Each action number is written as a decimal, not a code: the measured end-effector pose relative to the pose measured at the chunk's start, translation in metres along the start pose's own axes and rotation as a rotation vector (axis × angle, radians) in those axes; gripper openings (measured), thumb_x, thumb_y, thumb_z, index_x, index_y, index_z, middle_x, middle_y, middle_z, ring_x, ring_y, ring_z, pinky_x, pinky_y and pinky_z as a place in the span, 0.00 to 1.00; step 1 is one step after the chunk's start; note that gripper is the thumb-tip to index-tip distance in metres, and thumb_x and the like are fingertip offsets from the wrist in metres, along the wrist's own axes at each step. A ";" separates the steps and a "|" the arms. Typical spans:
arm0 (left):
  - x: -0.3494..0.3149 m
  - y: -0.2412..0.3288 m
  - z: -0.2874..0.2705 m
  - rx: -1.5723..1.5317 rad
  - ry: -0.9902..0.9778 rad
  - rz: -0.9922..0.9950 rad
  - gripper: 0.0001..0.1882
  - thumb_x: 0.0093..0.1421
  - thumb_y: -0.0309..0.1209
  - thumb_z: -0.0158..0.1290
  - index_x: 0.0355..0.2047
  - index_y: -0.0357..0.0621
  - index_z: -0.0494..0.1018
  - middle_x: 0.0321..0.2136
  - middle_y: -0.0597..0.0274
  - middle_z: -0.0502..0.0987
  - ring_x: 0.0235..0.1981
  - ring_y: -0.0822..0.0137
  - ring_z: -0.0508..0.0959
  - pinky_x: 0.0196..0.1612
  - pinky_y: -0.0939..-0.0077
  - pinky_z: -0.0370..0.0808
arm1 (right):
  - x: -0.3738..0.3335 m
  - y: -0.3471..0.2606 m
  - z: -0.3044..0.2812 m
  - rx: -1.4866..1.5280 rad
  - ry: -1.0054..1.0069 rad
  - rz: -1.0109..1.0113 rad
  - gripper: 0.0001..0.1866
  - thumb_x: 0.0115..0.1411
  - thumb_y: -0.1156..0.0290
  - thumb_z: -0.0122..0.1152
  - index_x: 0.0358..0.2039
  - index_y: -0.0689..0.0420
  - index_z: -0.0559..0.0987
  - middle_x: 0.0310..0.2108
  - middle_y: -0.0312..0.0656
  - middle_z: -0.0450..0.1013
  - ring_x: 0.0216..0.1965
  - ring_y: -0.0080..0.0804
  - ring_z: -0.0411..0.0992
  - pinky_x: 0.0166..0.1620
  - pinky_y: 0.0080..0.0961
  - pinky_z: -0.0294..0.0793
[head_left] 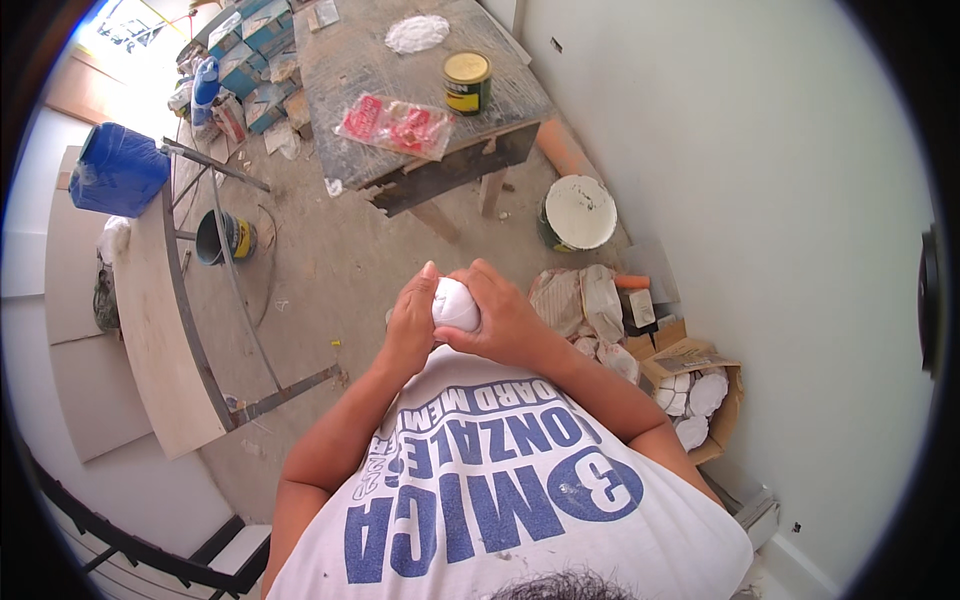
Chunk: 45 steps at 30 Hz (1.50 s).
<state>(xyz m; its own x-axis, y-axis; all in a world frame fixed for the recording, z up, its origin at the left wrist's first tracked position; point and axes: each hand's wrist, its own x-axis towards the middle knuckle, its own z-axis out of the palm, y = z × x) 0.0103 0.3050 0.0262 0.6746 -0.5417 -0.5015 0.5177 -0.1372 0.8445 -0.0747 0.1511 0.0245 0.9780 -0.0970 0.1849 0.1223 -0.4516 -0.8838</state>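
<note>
In front of my chest, both hands are closed round a smooth, white, rounded lump (456, 304); its material I cannot tell. My left hand (408, 315) presses on its left side, the thumb pointing up along it. From the right, my right hand (500, 315) wraps over it with bent fingers, and its thumb lies underneath. The top of the lump shows a faint crease, while its sides are hidden by my palms. To the right, an open cardboard box (737, 405) contains several similar white rounded pieces (709, 393).
Ahead stands a worn table (345, 60) bearing white powder (417, 34), a can (467, 85) and a red-and-clear plastic packet (395, 124). A white-filled bucket (582, 213) and crumpled bags (565, 298) line the right wall. Leftward are a metal-framed bench (165, 330), a blue container (120, 170) and a dark bucket (225, 238).
</note>
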 end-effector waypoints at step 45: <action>0.437 0.203 0.074 1.802 -0.209 0.746 0.12 0.69 0.34 0.51 0.50 0.46 0.72 0.43 0.49 0.71 0.41 0.45 0.78 0.41 0.51 0.75 | 0.147 0.251 -0.180 0.245 0.235 0.680 0.32 0.66 0.61 0.61 0.67 0.57 0.63 0.58 0.59 0.71 0.55 0.57 0.74 0.56 0.46 0.73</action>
<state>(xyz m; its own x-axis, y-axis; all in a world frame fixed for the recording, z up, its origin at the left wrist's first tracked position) 0.3711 -0.0209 -0.0071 0.3360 -0.9364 -0.1016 -0.9348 -0.3447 0.0852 0.0695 -0.1363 -0.0929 0.7927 -0.4825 -0.3724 -0.4337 -0.0173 -0.9009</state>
